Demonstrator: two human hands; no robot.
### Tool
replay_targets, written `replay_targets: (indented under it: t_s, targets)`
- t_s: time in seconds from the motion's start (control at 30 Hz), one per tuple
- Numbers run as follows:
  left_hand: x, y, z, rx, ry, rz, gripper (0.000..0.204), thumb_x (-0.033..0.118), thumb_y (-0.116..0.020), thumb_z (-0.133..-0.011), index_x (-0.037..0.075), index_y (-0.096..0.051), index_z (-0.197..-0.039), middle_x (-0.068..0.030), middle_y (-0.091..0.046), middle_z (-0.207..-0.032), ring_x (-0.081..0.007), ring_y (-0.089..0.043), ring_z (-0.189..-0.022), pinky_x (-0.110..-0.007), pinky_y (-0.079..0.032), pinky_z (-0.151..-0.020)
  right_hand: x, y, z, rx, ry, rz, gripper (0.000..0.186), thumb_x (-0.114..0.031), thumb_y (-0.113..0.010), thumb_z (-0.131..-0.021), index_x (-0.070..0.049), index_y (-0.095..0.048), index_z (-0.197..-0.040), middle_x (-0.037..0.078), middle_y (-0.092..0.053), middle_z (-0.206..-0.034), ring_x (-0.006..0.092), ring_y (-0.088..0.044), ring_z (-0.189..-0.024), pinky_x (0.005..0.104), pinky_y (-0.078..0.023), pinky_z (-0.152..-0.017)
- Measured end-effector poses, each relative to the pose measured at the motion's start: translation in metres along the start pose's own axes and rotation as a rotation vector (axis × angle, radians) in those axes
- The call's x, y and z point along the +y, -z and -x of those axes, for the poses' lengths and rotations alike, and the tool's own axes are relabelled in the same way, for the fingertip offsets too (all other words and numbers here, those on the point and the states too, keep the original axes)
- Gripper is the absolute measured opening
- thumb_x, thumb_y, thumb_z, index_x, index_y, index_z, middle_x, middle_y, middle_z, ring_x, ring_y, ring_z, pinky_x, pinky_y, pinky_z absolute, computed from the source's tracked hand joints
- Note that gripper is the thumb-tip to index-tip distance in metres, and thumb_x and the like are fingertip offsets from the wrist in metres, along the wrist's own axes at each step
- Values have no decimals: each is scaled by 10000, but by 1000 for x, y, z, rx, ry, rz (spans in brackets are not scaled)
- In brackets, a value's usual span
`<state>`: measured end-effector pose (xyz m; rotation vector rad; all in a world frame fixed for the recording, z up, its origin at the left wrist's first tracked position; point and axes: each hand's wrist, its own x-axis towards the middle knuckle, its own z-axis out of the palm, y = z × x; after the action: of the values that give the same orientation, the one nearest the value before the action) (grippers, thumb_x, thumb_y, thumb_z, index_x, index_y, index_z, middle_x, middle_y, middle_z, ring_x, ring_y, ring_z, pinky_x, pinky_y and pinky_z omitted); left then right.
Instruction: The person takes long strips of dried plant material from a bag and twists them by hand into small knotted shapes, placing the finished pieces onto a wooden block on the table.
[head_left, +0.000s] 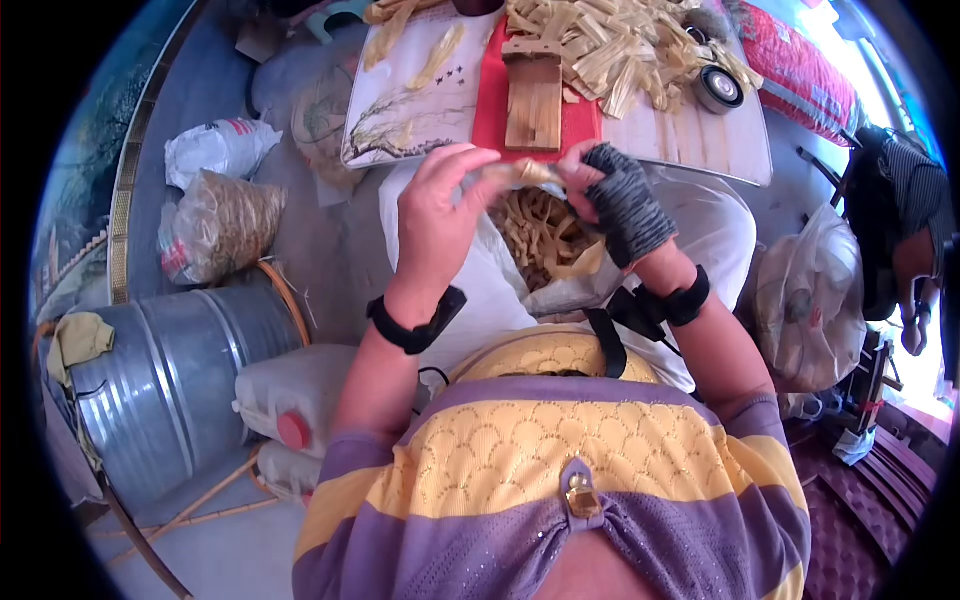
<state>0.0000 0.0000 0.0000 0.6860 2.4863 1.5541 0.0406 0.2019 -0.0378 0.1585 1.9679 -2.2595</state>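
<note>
Over my lap, both hands hold a short pale-yellow strip (533, 172) that looks folded or knotted; blur hides its exact shape. My left hand (440, 205) is bare and pinches the strip's left end between thumb and finger, the other fingers bent above. My right hand (615, 200), in a grey knitted fingerless glove, closes on the right end. Below them, a pale open bag (560, 297) between my knees holds many small tan twisted pieces (545, 235). Just beyond my hands, a wooden block (534, 105) lies on a red cloth (492, 90).
A low table (405, 120) carries a heap of flat yellowish strips (610, 50) and a round black-rimmed tin (720, 88). To the left are filled plastic bags (235, 215), a metal drum (190, 360) and a white jug (300, 395). A white bag (812, 300) sits to the right.
</note>
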Motion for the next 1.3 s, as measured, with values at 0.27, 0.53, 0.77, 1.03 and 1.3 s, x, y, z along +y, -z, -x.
replay_targets:
  t_s: [0.27,0.53,0.77,1.03,1.3]
  targets:
    - [-10,-21,1,-42,-461,-523,180,10,-555,-730,44,-536,-906,-86,-540,-850,-276,-567,-765,-369,-452,-655,2,-29,12,-79,-156,-101,273,-289,-574,-843,-40,-539,-735,27,-504,-545,76,-449,-432,236,-348,-398]
    - [-58,2,-28,-10,-751,-713,155,226,-558,-795,78,-511,-783,-70,-538,-700,-255,-561,-637,-356,-411,-552,-4,-47,12,-57,232,311,228,-233,-580,-777,-6,-587,-790,147,-566,-691,298,-544,-651,361,-423,-610]
    - [-40,-18,-46,-178,50,202,131,170,-506,-895,56,-521,-958,23,-474,-648,-81,-460,-526,-237,-410,-519,-19,-9,-19,167,297,633,260,-272,-587,-768,-13,-611,-770,176,-572,-691,320,-571,-689,371,-442,-627]
    - [-37,-17,-76,-111,68,329,163,212,-507,-892,77,-531,-979,51,-445,-651,-32,-427,-574,-183,-369,-531,-28,8,-50,292,194,715,342,-325,-604,-778,17,-617,-795,161,-597,-683,273,-584,-652,342,-448,-620]
    - [-50,-22,-101,-8,-79,21,167,176,-507,-865,37,-562,-938,11,-522,-687,-114,-493,-583,-249,-418,-570,-9,11,-85,351,408,913,270,-281,-541,-796,-22,-620,-805,208,-596,-772,369,-574,-770,422,-455,-711]
